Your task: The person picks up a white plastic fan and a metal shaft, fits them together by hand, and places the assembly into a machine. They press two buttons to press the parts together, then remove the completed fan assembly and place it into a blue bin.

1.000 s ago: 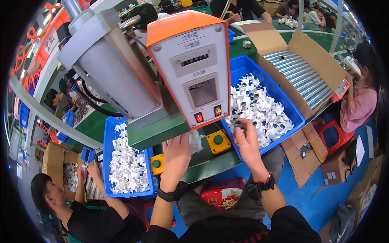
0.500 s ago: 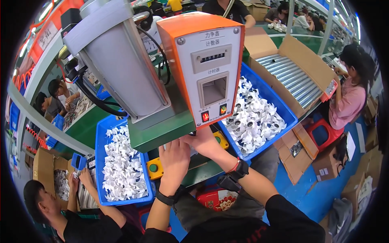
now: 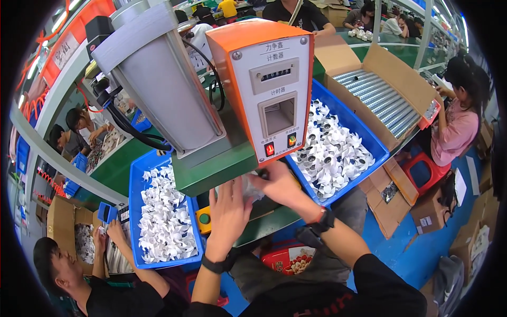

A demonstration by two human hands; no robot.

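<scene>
Under the green head of a press (image 3: 211, 171), my two hands are close together. My left hand (image 3: 230, 208) is open, its fingers pointing up and away and the thumb apart. My right hand (image 3: 282, 187) reaches in from the right with curled fingers, partly hidden by the press and the control box (image 3: 272, 100). Between the hands shows a whitish piece (image 3: 252, 189), at the fingertips of my right hand; its shape is partly covered. Finned white plastic parts (image 3: 166, 222) fill the blue bin on the left. Similar white parts with dark round centres (image 3: 338, 158) lie in the right bin.
A yellow box with a green button (image 3: 204, 218) sits beside my left wrist. An open carton of metal cylinders (image 3: 377, 98) stands beyond the right bin. One co-worker (image 3: 68, 264) works at the lower left, another (image 3: 457, 113) at the right. A red container (image 3: 280, 260) is below my forearms.
My hands have drawn apart, and my left thumb now stands away from its fingers. The whitish piece shows more clearly between them. The whole view has shifted slightly.
</scene>
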